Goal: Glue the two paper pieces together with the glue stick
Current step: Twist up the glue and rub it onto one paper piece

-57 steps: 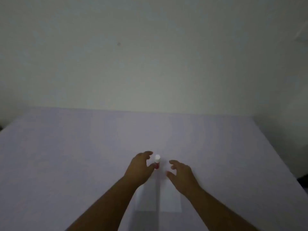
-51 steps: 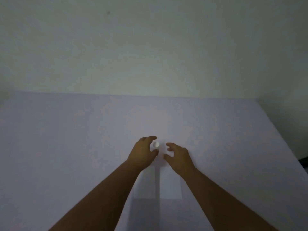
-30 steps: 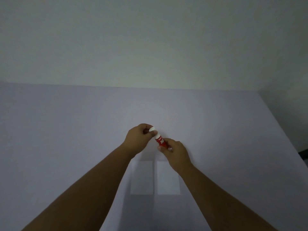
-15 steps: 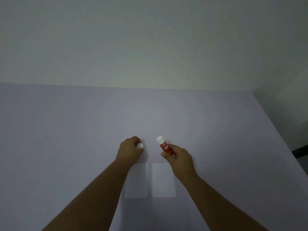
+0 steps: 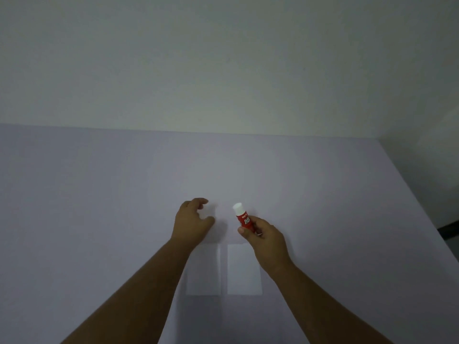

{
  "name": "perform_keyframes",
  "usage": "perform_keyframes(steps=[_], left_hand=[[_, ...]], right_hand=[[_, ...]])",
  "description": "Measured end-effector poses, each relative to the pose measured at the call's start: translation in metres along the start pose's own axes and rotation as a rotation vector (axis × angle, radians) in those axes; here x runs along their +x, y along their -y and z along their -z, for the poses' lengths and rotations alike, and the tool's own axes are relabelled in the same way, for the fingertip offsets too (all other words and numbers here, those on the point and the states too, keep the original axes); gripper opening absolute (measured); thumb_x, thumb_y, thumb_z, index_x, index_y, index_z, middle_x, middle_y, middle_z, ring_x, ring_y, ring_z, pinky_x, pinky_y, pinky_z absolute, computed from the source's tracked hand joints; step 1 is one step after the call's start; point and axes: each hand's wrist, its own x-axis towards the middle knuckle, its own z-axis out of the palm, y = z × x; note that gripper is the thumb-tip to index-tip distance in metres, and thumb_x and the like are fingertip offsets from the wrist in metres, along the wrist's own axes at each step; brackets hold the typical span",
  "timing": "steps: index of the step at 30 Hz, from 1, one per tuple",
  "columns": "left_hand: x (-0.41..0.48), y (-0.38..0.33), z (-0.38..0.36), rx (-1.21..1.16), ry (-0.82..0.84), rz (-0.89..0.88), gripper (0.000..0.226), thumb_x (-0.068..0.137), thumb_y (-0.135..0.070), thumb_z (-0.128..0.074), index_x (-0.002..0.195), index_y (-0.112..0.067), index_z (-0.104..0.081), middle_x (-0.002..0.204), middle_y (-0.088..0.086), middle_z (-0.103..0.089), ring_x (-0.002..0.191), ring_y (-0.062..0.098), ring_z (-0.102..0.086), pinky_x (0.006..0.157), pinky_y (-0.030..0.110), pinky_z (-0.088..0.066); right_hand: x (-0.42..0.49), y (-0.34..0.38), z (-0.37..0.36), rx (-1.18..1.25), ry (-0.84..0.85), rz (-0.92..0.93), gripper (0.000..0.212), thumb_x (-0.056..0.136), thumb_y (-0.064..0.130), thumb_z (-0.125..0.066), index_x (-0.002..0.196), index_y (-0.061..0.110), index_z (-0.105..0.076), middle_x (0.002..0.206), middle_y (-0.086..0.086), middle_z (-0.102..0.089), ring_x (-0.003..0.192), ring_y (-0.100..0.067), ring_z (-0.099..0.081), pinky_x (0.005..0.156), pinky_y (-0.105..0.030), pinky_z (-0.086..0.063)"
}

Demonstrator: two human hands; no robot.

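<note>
Since half a second ago the left hand (image 5: 192, 223) has been opened, empty; the red glue stick (image 5: 243, 218) is held by the right hand (image 5: 265, 240), paper pieces (image 5: 244, 269) just below.

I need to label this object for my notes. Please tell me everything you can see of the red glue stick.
The small red cylindrical glue stick has a red body with white lettering and a white end pointing up and away, tilted slightly left. It looks like smooth plastic. The right hand holds its lower part between thumb and fingers, above the pale table. Its bottom is hidden in the hand. It touches neither paper piece.
</note>
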Motion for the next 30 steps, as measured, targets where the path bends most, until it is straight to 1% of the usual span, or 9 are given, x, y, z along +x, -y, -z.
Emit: perform_keyframes(steps=[3, 5, 9, 12, 15, 18, 21, 26, 30], left_hand=[[-0.021, -0.029, 0.012, -0.496, 0.285, 0.056, 0.027, 0.081, -0.023, -0.065, 0.107, -0.031, -0.064, 0.112, 0.000, -0.065, 0.100, 0.016, -0.059, 0.080, 0.028, -0.046], [-0.036, -0.043, 0.014, -0.577, 0.404, 0.053, 0.029, 0.078, -0.030, -0.069, 0.107, -0.028, -0.067, 0.107, -0.001, -0.069, 0.101, 0.013, -0.062, 0.079, 0.025, -0.046], [-0.050, -0.058, 0.018, -0.654, 0.299, 0.067, 0.022, 0.076, -0.026, -0.073, 0.097, -0.019, -0.071, 0.093, 0.000, -0.072, 0.090, 0.012, -0.065, 0.073, 0.021, -0.047], [-0.054, -0.060, 0.026, -0.709, 0.262, 0.070, 0.015, 0.077, -0.026, -0.071, 0.092, -0.022, -0.071, 0.092, -0.001, -0.073, 0.090, 0.011, -0.065, 0.073, 0.021, -0.047], [-0.059, -0.062, 0.032, -0.762, 0.265, 0.078, 0.015, 0.077, -0.027, -0.071, 0.091, -0.022, -0.071, 0.093, -0.002, -0.072, 0.093, 0.014, -0.065, 0.078, 0.023, -0.048], [-0.061, -0.062, 0.038, -0.826, 0.279, 0.097, 0.030, 0.074, -0.031, -0.070, 0.100, -0.016, -0.069, 0.099, 0.001, -0.071, 0.097, 0.016, -0.063, 0.082, 0.024, -0.049], [-0.062, -0.062, 0.043, -0.872, 0.281, 0.094, 0.036, 0.069, -0.033, -0.070, 0.100, -0.015, -0.070, 0.098, 0.000, -0.071, 0.095, 0.015, -0.064, 0.078, 0.021, -0.049], [-0.063, -0.065, 0.047, -0.812, 0.246, 0.048, 0.012, 0.077, -0.026, -0.070, 0.088, -0.024, -0.073, 0.092, -0.003, -0.073, 0.094, 0.018, -0.064, 0.079, 0.025, -0.048], [-0.065, -0.068, 0.046, -0.798, 0.289, 0.025, 0.015, 0.078, -0.022, -0.070, 0.092, -0.021, -0.072, 0.094, -0.002, -0.072, 0.095, 0.016, -0.063, 0.083, 0.026, -0.048]], right_hand=[[-0.006, 0.010, 0.000, 0.138, 0.051, -0.045, 0.033, 0.081, 0.029, -0.067, 0.113, 0.029, -0.062, 0.095, 0.022, -0.064, 0.088, 0.007, -0.060, 0.065, -0.003, -0.045], [-0.010, 0.018, -0.002, 0.158, 0.098, -0.047, 0.025, 0.081, 0.030, -0.067, 0.103, 0.041, -0.063, 0.096, 0.017, -0.069, 0.090, 0.004, -0.063, 0.071, -0.009, -0.046], [-0.021, 0.030, -0.005, 0.179, 0.154, -0.036, 0.024, 0.078, 0.032, -0.069, 0.094, 0.050, -0.063, 0.101, 0.012, -0.070, 0.094, -0.005, -0.064, 0.078, -0.016, -0.047], [-0.028, 0.029, -0.001, 0.248, 0.152, -0.083, 0.036, 0.076, 0.027, -0.073, 0.105, 0.043, -0.059, 0.109, 0.009, -0.065, 0.100, -0.010, -0.061, 0.081, -0.020, -0.046], [-0.032, 0.032, 0.002, 0.406, 0.149, -0.172, 0.040, 0.073, 0.026, -0.075, 0.109, 0.031, -0.059, 0.106, -0.001, -0.066, 0.094, -0.018, -0.065, 0.079, -0.025, -0.052], [-0.036, 0.037, 0.000, 0.766, 0.224, -0.272, 0.056, 0.062, 0.033, -0.078, 0.111, 0.010, -0.062, 0.089, -0.010, -0.070, 0.073, -0.020, -0.067, 0.065, -0.027, -0.057], [-0.042, 0.038, -0.005, 0.966, 0.259, -0.364, 0.047, 0.070, 0.037, -0.070, 0.106, 0.008, -0.062, 0.072, -0.013, -0.069, 0.064, -0.020, -0.066, 0.059, -0.028, -0.057], [-0.043, 0.037, -0.008, 0.871, 0.222, -0.263, 0.045, 0.068, 0.036, -0.069, 0.104, 0.009, -0.062, 0.075, -0.009, -0.071, 0.069, -0.018, -0.067, 0.064, -0.025, -0.056], [-0.046, 0.040, -0.010, 0.881, 0.253, -0.476, 0.049, 0.072, 0.052, -0.060, 0.078, 0.005, -0.070, 0.058, -0.007, -0.061, 0.052, -0.015, -0.056, 0.048, -0.023, -0.050]])
